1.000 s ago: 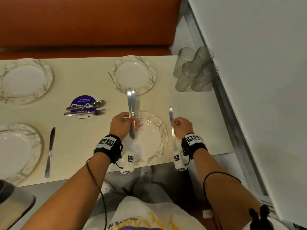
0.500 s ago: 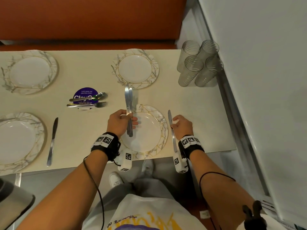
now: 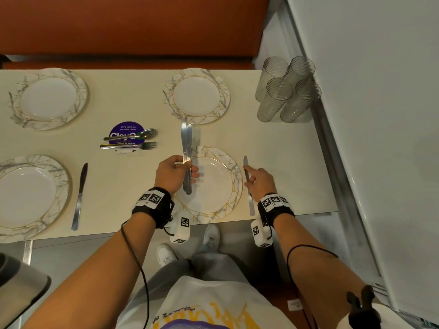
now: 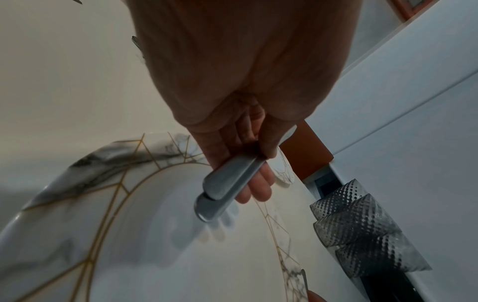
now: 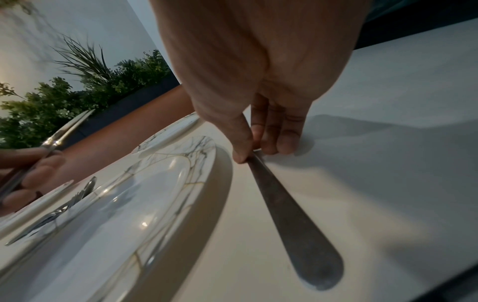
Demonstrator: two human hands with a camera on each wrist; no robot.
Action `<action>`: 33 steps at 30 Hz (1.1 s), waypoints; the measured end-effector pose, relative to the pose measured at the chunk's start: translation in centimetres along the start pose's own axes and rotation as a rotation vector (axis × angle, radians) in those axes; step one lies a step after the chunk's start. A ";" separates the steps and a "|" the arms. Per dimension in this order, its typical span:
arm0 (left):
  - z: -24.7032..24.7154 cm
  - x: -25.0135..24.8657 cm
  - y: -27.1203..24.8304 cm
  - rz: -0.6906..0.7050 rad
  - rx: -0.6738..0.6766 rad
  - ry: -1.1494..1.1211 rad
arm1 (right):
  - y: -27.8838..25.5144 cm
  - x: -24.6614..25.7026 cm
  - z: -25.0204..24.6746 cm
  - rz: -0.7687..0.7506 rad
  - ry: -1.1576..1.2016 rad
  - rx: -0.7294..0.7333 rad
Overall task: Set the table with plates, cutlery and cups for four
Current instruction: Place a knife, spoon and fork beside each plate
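Four marbled plates lie on the cream table. Over the near right plate my left hand grips two knives together, blades pointing away; the left wrist view shows their handles sticking out under my curled fingers above that plate. Just right of this plate my right hand pinches a third knife between thumb and fingers. Its handle lies flat on the table beside the plate rim. A fourth knife rests right of the near left plate.
A spoon and a fork lie on a purple sticker mid-table. Several clear ribbed cups stand bunched at the far right by a white wall. The other plates sit far left and far middle. An orange bench runs behind.
My right hand has brought its knife down flat beside the near right plate, forefinger now stretched along it. The left hand still holds its two knives over the plate.
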State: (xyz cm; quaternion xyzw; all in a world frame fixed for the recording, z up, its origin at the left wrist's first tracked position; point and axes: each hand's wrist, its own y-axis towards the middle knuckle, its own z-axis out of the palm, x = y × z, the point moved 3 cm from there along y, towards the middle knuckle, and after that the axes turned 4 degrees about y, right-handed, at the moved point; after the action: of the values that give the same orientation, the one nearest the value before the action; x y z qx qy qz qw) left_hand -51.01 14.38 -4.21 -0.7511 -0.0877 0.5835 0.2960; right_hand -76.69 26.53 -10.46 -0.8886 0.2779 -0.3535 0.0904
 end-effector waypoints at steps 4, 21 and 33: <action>0.0 0.1 0.0 -0.001 0.002 0.006 | -0.3 0.1 0.0 -0.027 0.001 -0.015; -0.1 -0.8 -0.4 0.039 0.070 0.034 | 0.5 6.3 -2.0 -0.046 0.259 -0.196; -5.2 -3.5 -3.1 0.109 0.264 -0.031 | 0.4 21.5 -2.4 -0.135 0.597 -0.018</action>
State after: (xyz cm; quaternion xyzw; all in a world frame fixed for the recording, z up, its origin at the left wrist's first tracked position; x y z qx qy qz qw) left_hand -46.63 13.43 1.11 -0.7003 0.0262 0.6167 0.3586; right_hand -65.68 14.33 3.65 -0.7627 0.2359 -0.6016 -0.0269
